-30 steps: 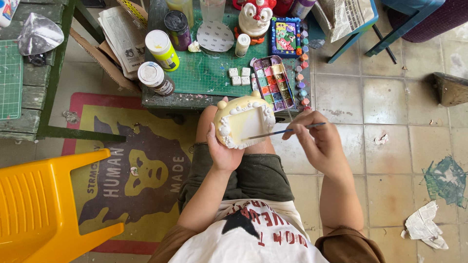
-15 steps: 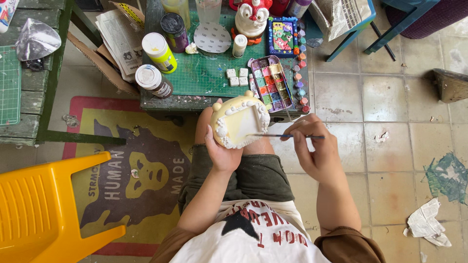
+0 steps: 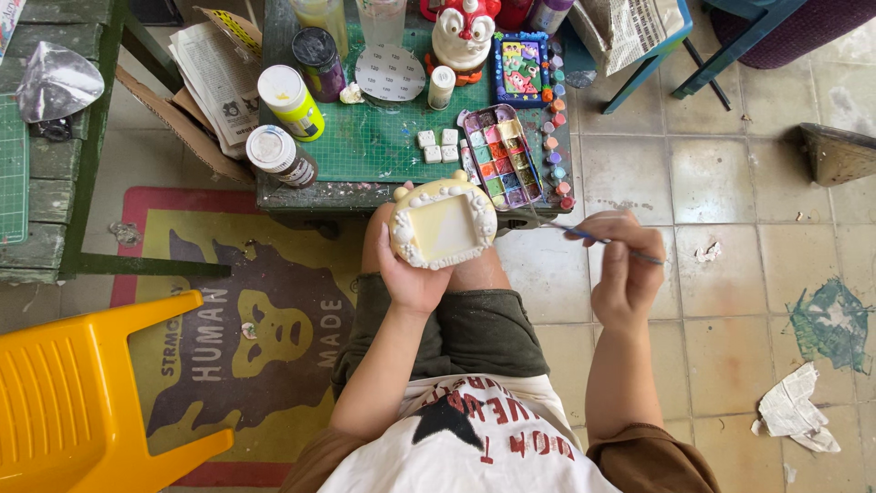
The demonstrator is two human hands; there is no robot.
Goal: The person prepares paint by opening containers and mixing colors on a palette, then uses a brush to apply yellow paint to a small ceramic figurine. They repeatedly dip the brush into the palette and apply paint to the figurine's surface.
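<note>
The right hand (image 3: 628, 274) has swung away to the right — its thin brush (image 3: 584, 234), pinched in closed fingers, now tips toward the paint palette (image 3: 499, 155). The left hand (image 3: 412, 274) cups the cream frame (image 3: 443, 224) over the knee — likely reloading colour.

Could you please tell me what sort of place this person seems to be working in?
Probably a home craft or painting corner. A low table topped with a green cutting mat holds a paint palette and paint bottles; the left hand holds a cream plaster frame, the right hand a paintbrush.

Cream frame (image 3: 443, 225), green mat (image 3: 383, 146) (gridded), yellow chair (image 3: 82, 393).
</note>
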